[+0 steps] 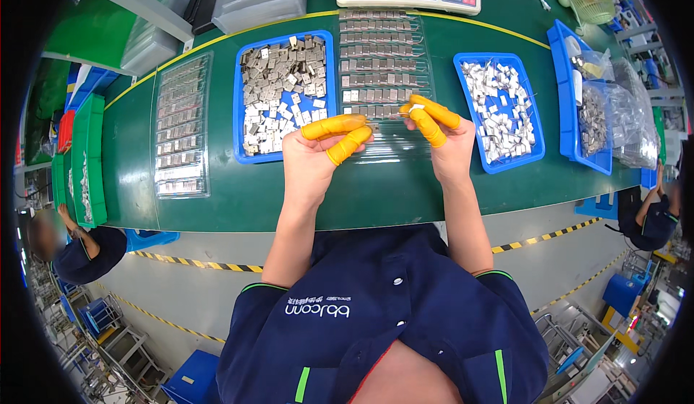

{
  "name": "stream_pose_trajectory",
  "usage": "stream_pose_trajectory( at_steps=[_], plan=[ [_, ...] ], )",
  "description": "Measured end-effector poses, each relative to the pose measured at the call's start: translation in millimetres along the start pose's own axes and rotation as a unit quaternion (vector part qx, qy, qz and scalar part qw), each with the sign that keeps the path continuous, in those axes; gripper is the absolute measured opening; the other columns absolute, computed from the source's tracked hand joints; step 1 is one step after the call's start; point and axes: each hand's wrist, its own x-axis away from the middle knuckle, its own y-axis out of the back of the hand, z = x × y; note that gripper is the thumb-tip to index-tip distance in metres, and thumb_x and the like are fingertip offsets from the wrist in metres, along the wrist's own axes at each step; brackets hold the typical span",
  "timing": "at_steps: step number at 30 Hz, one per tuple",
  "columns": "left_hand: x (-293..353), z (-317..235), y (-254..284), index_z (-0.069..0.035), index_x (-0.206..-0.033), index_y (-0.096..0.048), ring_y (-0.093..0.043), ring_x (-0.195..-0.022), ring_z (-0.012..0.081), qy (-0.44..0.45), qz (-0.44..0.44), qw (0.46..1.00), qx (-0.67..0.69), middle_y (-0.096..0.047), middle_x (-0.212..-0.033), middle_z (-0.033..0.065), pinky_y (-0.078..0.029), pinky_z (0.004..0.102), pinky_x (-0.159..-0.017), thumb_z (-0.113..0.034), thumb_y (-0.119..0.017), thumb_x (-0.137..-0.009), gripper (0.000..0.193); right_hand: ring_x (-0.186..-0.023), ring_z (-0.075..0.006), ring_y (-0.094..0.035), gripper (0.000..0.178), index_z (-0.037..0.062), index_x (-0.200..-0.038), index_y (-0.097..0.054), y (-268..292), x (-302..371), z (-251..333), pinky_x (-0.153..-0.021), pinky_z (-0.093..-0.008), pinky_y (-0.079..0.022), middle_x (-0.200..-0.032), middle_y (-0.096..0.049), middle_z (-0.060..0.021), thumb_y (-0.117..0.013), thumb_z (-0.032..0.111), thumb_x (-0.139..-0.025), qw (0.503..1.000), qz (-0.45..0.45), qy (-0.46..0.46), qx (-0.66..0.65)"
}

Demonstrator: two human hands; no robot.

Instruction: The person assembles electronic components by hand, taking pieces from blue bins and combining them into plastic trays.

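Pinching a small white piece (417, 107), the right hand (448, 135).

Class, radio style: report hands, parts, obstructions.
Left hand: pinched, contents unclear. Right hand: fingers pinching small white part. Both over clear tray. No obstruction visible between hands.

gap between left hand (318, 147) and right hand (450, 143); scale (397, 2) seemingly blocks far end

Lighting is bright; bent edges seem soft.
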Motion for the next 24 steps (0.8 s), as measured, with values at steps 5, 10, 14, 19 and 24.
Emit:
stream_pose_trajectory(
  at_steps=[5, 10, 14, 19, 24],
  plan=[
    [-1, 5, 0, 0.008, -0.098, -0.061, -0.065, -0.082, 0.0204, -0.014, -0.008, 1.000, -0.008, -0.065, -0.091, 0.0150, -0.053, 0.0277, -0.077, 0.005, -0.066, -0.075, 0.025, -0.090, -0.0158, -0.057, 0.030, -0.0019, -0.110, -0.059, -14, 3, 7, -0.083, -0.0242, -0.043, -0.102, -0.061, -0.0093, -0.061, 0.000, -0.080, 0.980, 0.068, 0.070, 0.174],
    [-3, 7, 1, 0.008, -0.099, -0.061, -0.064, -0.084, 0.0201, -0.001, 0.003, 1.000, -0.001, -0.065, -0.092, 0.0152, -0.052, 0.0283, -0.079, 0.006, -0.066, -0.074, 0.025, -0.091, -0.0133, -0.058, 0.029, -0.0007, -0.107, -0.057, -22, 7, 11, -0.084, -0.0261, -0.045, -0.102, -0.062, -0.0066, -0.063, -0.001, -0.078, 0.980, 0.053, 0.060, 0.182],
    [-3, 6, 3, 0.008, -0.099, -0.061, -0.064, -0.084, 0.0197, 0.005, 0.014, 1.000, -0.013, -0.065, -0.092, 0.0149, -0.052, 0.0282, -0.080, 0.005, -0.066, -0.074, 0.025, -0.089, -0.0131, -0.059, 0.028, -0.0005, -0.102, -0.058, -16, 7, 16, -0.082, -0.0260, -0.046, -0.099, -0.063, -0.0063, -0.066, -0.001, -0.076, 0.974, 0.055, 0.048, 0.214],
    [0, 9, 1, 0.006, -0.103, -0.059, -0.064, -0.085, 0.0180, 0.013, 0.035, 0.999, -0.033, -0.065, -0.093, 0.0139, -0.052, 0.0269, -0.078, 0.004, -0.066, -0.075, 0.029, -0.085, -0.0131, -0.060, 0.030, 0.0006, -0.101, -0.059, -19, 10, 18, -0.079, -0.0251, -0.046, -0.096, -0.064, -0.0053, -0.069, 0.001, -0.073, 0.962, 0.080, 0.037, 0.260],
    [-5, 5, 1, 0.002, -0.115, -0.048, -0.063, -0.079, 0.0152, 0.082, 0.096, 0.990, 0.057, -0.065, -0.088, 0.0119, -0.051, 0.0254, -0.073, 0.001, -0.065, -0.077, 0.041, -0.085, -0.0141, -0.054, 0.035, 0.0031, -0.103, -0.063, -12, 9, 3, -0.079, -0.0261, -0.044, -0.094, -0.060, -0.0043, -0.072, 0.002, -0.070, 0.974, 0.177, 0.025, 0.142]
  ],
)
